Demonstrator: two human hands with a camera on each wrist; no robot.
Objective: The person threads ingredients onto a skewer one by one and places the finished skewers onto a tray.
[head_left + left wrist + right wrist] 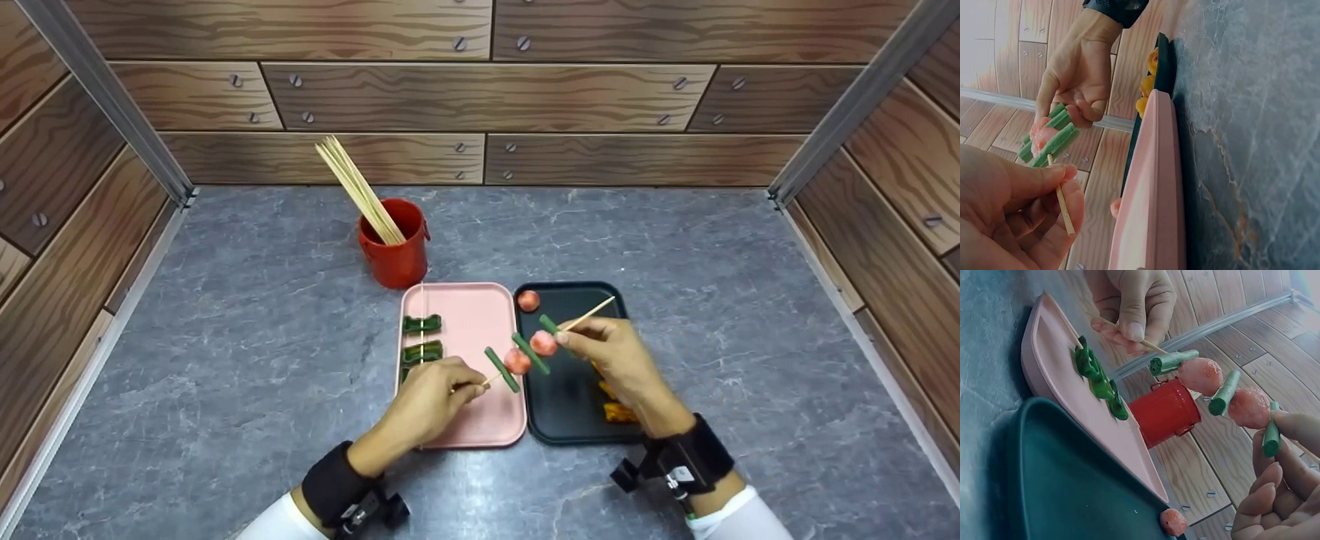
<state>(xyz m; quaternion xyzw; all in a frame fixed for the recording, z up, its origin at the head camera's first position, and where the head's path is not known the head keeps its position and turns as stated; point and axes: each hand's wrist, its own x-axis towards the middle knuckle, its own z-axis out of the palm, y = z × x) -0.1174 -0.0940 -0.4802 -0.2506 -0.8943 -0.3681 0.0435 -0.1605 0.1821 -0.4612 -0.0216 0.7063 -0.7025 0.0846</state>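
Both forearms reach in from the near side of the grey worktop (247, 352), the left hand (435, 397) back upward over the pink tray's (480, 311) near left part, the right hand (616, 356) over the dark tray's (574, 300) right side. Between them they hold 1 skewer (596, 309) in the air, slanting up toward the far right corner of the dark tray. The left thumb and forefinger pinch it near its lower end, a short tip poking past them; the right thumb and fingertips grip it at the last green piece. I count 3 green pieces (531, 353) on it, alternating with 2 pink balls (517, 361). 1 loose ball (528, 301) sits in the dark tray's far left corner, and 3 yellow pieces (620, 412) show along its right edge, partly behind the hand. Along the pink tray's left edge lies 1 skewer of folded green pieces (422, 352), 3 of them visible. Just beyond that tray's far left corner stands 1 red bucket (400, 264) of bare sticks (358, 187), too bunched to count.
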